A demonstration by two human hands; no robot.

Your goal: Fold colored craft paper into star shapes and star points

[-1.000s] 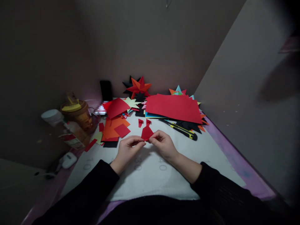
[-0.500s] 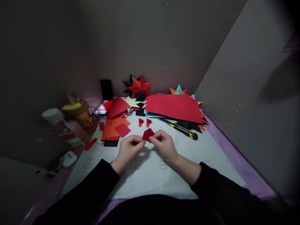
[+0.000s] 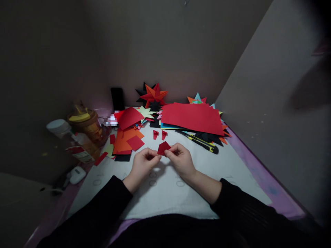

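I log a mid-fold step — left hand (image 3: 141,164) and right hand (image 3: 180,159) both pinch the small red paper piece (image 3: 163,148) just above the white mat (image 3: 165,193) — next, I judge, a firm crease.

Both arms wear long black sleeves, the left sleeve (image 3: 103,203) coming in from seven o'clock, the right sleeve (image 3: 248,210) from five o'clock. Cuffs end at the wrists, leaving the left hand (image 3: 141,165) and right hand (image 3: 181,160) bare, without rings or watch.
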